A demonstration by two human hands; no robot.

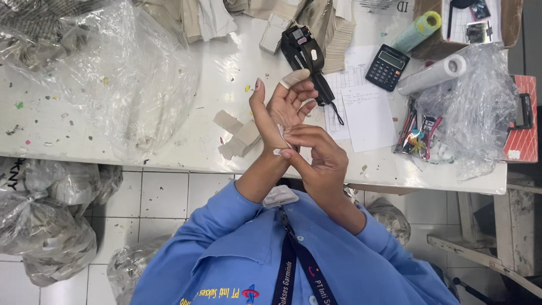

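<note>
My left hand (pixel 282 104) is raised over the white table's front edge (pixel 169 161), palm toward me and fingers loosely apart. A pale strip of tape wraps its index fingertip. My right hand (pixel 319 155) comes in from the right, its fingertips pinched on a small white sticker (pixel 280 134) that lies against the heel of the left palm. Another bit of white shows at the left wrist. Both sleeves are blue, and a badge on a dark lanyard (pixel 280 196) hangs just below the hands.
A black label gun (pixel 305 51), a calculator (pixel 387 66), printed sheets (pixel 367 113) and a white roll (pixel 432 75) lie behind the hands. Beige card tags (pixel 237 136) sit to the left, near a large clear plastic bag (pixel 130 73). More filled plastic bags (pixel 51 226) are on the tiled floor.
</note>
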